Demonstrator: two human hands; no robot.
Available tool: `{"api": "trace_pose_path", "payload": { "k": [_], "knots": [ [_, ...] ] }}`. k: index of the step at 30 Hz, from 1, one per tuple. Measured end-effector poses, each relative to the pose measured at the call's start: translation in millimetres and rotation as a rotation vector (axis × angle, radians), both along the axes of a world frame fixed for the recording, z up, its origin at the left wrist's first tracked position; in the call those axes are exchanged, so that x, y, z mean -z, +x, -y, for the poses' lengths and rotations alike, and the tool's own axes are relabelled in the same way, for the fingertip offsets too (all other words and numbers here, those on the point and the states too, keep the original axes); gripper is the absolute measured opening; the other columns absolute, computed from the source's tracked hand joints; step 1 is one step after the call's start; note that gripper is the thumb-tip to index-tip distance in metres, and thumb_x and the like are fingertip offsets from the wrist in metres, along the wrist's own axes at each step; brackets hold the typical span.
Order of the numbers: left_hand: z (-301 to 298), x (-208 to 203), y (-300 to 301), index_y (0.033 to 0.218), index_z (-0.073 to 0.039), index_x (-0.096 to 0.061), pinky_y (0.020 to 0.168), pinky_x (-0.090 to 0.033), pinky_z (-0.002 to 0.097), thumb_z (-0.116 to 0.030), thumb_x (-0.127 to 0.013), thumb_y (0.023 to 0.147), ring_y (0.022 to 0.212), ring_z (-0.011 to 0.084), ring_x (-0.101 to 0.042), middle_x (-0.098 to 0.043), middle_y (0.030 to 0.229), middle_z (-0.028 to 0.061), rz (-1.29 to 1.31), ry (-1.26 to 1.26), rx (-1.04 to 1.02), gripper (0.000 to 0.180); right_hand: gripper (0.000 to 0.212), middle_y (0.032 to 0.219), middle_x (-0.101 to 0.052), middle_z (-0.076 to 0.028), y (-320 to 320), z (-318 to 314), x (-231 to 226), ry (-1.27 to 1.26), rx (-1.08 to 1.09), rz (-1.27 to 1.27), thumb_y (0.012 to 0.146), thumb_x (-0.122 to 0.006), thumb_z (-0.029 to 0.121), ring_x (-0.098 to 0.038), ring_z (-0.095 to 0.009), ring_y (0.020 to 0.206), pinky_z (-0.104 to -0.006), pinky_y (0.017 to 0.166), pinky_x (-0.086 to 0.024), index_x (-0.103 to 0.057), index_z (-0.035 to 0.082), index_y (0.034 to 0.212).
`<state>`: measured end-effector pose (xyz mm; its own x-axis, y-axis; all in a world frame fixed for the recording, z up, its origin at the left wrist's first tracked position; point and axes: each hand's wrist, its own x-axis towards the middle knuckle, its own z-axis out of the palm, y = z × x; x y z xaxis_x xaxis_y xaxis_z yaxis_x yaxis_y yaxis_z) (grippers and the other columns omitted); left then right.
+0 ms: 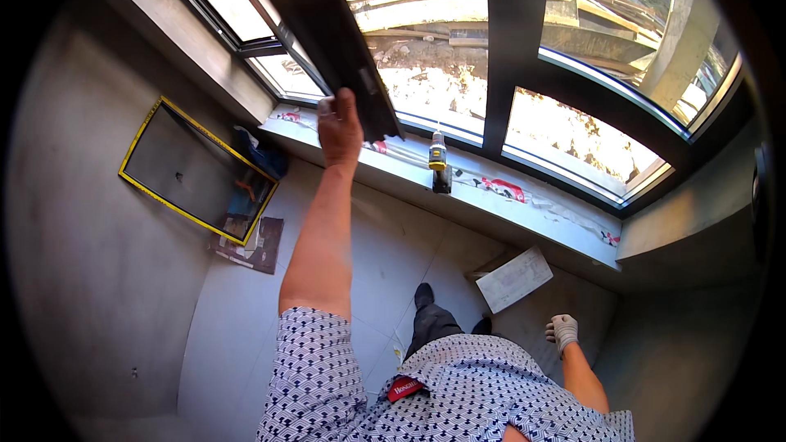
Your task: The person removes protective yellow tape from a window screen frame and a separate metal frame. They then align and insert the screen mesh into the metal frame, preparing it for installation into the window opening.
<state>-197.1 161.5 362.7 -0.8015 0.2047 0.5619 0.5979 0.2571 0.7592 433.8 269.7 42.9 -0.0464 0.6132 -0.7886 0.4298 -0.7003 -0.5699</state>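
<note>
My bare left hand [340,135] is raised in front of the window, its fingers closed around the lower edge of a dark window sash [327,24] that stands swung inward at an angle. The far side of the grip is hidden behind the sash. Low at my right side hangs my right hand [562,331] in a pale glove, fingers curled, with nothing visible in them. A yellow and black cordless drill [439,161] rests on the window sill [458,187], between the sash and the dark upright of the window frame [501,57].
Against the left wall leans a mesh screen panel [184,168] with a yellow-edged frame. By its foot lie a dark flat piece [264,247] and a blue bundle [270,155]. A whitish block [516,280] sits on the tiled floor [381,254] below the sill. Timber is piled outside.
</note>
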Motion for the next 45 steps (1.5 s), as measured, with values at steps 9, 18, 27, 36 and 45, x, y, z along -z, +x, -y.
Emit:
{"api": "trace_pose_path", "payload": {
  "k": [9, 18, 27, 36, 45],
  "knots": [
    [-79.5, -10.6, 2.3, 0.101, 0.0, -0.06, 0.08, -0.054, 0.0482, -0.066, -0.062, 0.092, 0.092, 0.0392, -0.068, -0.067, 0.097, 0.0188, -0.137, -0.191, 0.103, 0.067, 0.008, 0.069, -0.061, -0.008, -95.2, 14.6, -21.3, 0.208, -0.052, -0.026, 0.099, -0.056, 0.015, -0.056, -0.015, 0.049, -0.0306, 0.04, -0.044, -0.056, 0.007, 0.098],
    [20.9, 92.8, -3.9, 0.109, -0.002, -0.063, 0.082, -0.052, 0.0457, -0.038, -0.063, 0.099, 0.096, 0.0379, -0.066, -0.067, 0.097, 0.0182, 0.192, -0.353, 0.617, 0.037, 0.038, 0.107, -0.066, -0.012, -431.6, -6.1, -264.0, 1.337, -0.253, -0.244, 0.099, -0.066, 0.023, -0.065, -0.019, 0.094, -0.0343, 0.087, -0.054, -0.06, -0.003, 0.126],
    [497.1, 371.4, 66.8, 0.091, 0.006, -0.072, 0.085, -0.053, 0.0503, -0.045, -0.056, 0.092, 0.096, 0.0461, -0.069, -0.069, 0.097, 0.0326, 1.025, -1.128, 0.197, 0.054, 0.06, 0.125, -0.053, -0.02, -576.9, -51.5, -344.0, 1.729, -0.097, 0.028, 0.096, -0.073, 0.035, -0.061, -0.028, 0.11, -0.0389, 0.095, -0.053, -0.048, 0.0, 0.139],
    [600.7, 369.5, 143.8, 0.117, 0.001, -0.056, 0.077, -0.057, 0.0412, -0.025, -0.058, 0.097, 0.087, 0.0271, -0.068, -0.067, 0.103, 0.0151, 1.715, 0.059, -0.83, 0.033, 0.068, 0.123, -0.049, -0.025, -601.7, -93.7, -327.8, 1.835, 0.025, 0.233, 0.091, -0.079, 0.033, -0.06, -0.036, 0.109, -0.0452, 0.097, -0.053, -0.041, 0.0, 0.137],
    [358.6, 288.3, 1.3, 0.122, -0.001, -0.062, 0.077, -0.055, 0.0297, -0.036, -0.064, 0.101, 0.093, 0.0171, -0.07, -0.071, 0.106, 0.0091, 1.507, -0.21, -0.066, 0.041, 0.071, 0.125, -0.048, -0.021, -603.3, -116.1, -303.0, 1.782, -0.048, 0.217, 0.09, -0.08, 0.035, -0.059, -0.032, 0.111, -0.0431, 0.099, -0.052, -0.04, 0.001, 0.138]
  ]
}}
